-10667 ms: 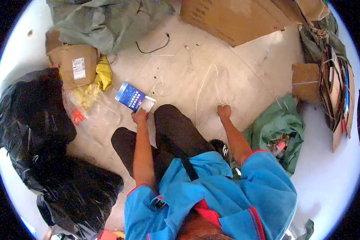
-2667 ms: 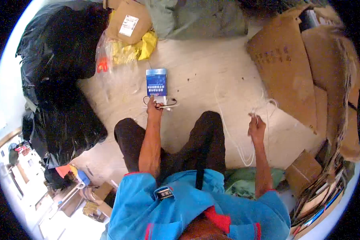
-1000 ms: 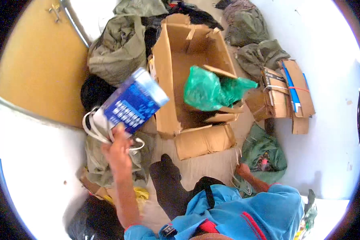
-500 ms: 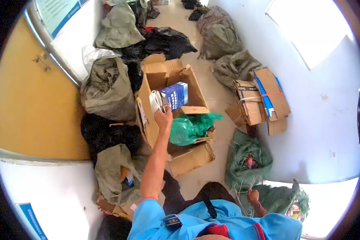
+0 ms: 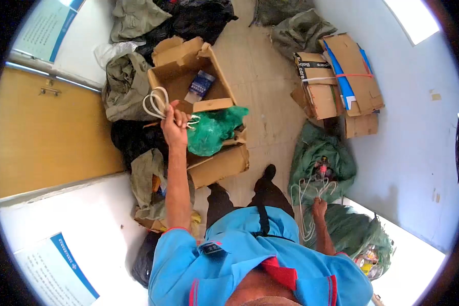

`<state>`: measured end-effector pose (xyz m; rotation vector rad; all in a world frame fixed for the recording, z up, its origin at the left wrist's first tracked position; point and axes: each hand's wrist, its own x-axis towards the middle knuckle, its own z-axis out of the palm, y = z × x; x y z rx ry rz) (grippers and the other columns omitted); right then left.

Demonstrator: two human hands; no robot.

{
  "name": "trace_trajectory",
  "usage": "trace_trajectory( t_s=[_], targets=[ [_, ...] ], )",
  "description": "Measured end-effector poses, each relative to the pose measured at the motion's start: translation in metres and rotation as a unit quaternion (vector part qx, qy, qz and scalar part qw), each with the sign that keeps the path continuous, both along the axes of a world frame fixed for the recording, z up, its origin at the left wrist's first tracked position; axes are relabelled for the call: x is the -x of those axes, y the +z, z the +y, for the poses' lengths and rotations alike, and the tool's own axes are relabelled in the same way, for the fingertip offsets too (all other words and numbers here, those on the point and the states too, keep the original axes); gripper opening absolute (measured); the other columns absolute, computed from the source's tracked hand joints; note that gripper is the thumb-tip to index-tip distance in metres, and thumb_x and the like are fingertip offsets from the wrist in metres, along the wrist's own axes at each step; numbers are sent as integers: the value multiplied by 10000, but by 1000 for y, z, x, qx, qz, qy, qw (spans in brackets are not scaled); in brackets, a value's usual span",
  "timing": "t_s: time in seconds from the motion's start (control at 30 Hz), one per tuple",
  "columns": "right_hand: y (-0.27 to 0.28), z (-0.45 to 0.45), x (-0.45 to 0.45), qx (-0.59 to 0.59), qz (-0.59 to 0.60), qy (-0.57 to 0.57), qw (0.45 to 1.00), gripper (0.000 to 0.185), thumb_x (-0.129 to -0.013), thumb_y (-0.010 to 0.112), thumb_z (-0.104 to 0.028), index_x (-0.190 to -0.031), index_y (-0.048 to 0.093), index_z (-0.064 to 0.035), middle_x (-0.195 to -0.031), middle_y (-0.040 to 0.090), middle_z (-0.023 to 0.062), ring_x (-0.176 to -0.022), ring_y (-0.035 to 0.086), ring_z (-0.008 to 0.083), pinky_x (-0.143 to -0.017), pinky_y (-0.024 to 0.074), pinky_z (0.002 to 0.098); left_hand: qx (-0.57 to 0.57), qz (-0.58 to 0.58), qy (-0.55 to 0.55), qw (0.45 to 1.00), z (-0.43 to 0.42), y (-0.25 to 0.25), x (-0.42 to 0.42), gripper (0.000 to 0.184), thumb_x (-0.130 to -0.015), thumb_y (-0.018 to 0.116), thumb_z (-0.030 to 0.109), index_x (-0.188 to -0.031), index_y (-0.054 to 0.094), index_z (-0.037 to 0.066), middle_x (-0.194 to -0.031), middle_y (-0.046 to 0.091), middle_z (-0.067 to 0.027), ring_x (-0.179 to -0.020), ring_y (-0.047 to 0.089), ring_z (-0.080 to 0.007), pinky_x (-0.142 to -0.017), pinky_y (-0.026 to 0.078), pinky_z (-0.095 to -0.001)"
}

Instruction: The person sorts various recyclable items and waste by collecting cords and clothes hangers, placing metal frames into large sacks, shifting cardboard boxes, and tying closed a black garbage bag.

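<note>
Half a second ago the blue box [image 5: 201, 84] was in the left hand [image 5: 174, 125]; now it lies inside the cardboard carton [image 5: 178, 52], toward the far end, and the hand is apart from it, above the carton's left side. Those fingers are curled around white cable loops [image 5: 155, 97], which stick out to the far left, a short end poking out to the right. Well apart from it, on the near right, the right hand [image 5: 319, 206] grips a longer white cord [image 5: 301, 204] whose strands fan out and hang beside the green sack [image 5: 306, 158].

Snagging looks the likeliest trouble: the left loops spread wide enough to catch on a torn carton flap or the green plastic bag [image 5: 209, 133] bunched at the near end, and a tug could then drag either along. On the right, the loose strands could knot or hook the sack, since only a small part of them is gripped. A slack hold on either side might let a turn slip out.

As for looks, the box is dark blue with rows of white print and a pale near end. Both cables are white and thin, the left in fairly tidy rounds, the right in long uneven bends
</note>
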<state>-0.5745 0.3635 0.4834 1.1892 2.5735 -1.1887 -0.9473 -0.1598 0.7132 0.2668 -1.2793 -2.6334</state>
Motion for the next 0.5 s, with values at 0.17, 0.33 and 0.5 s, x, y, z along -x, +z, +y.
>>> trace_trajectory(
  t_s=[0.17, 0.33, 0.5],
  targets=[
    [17, 57, 73, 68, 69, 30, 995, 275, -891, 498, -242, -761, 546, -5, -454, 394, -6, -353, 377, 93, -337, 285, 284, -59, 80, 80, 992, 23, -4, 13, 294, -945, 410, 258, -1051, 539, 17, -530, 317, 19, -476, 324, -107, -632, 422, -320],
    [72, 49, 135, 122, 108, -13, 987, 289, -899, 493, -276, -799, 560, -12, -460, 385, -11, -340, 357, 76, -327, 296, 261, 8, 23, 264, 964, 16, 24, 10, 340, -951, 399, 277, -1142, 474, 5, -569, 327, 8, -483, 293, -122, -683, 442, -363],
    [91, 38, 225, 132, 119, 59, 982, 350, -906, 486, -325, -961, 601, 1, -474, 387, -24, -357, 358, 55, -336, 292, 240, 50, 30, 305, 950, 4, 30, 14, 338, -941, 431, 281, -1100, 501, -9, -538, 303, 16, -462, 289, -95, -577, 391, -302]
  ],
)
